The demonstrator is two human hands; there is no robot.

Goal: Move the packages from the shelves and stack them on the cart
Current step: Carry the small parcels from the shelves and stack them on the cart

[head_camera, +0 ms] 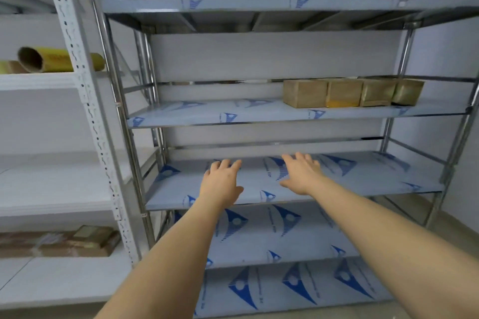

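Left hand: the left hand (223, 181) is reaching forward over the front part of the middle shelf (363, 179), fingers spread and nearly straight, holding nothing; whether it is touching the film-covered surface cannot be told.

Right hand: the right hand (300, 173) is stretching out alongside it, a little farther in and to the right, fingers apart and relaxed, also gripping nothing.

Packages: four brown packages (347, 92) are sitting in a row on the upper shelf (207, 114), one level above the hands, pushed to the right end and near the back rail. They are standing side by side, touching or nearly so.

Row axis: the row is running left to right along the shelf, so its near left end, the leftmost package (304, 93), is the one facing the hands.

Key relation: the packages are lying up and to the right of both hands; the right hand is the nearer one, sitting almost below the leftmost package, while the left hand is well apart from the row.

Likely step: judging from this, both hands are heading in to fetch a package, and they would need to be rising a shelf level and shifting right.

Cart: it is not showing in this view.

Elsewhere: a yellow cardboard tube (51, 59) and flat brown bundles (64, 243) are lying on the white rack (85, 101) at far left.
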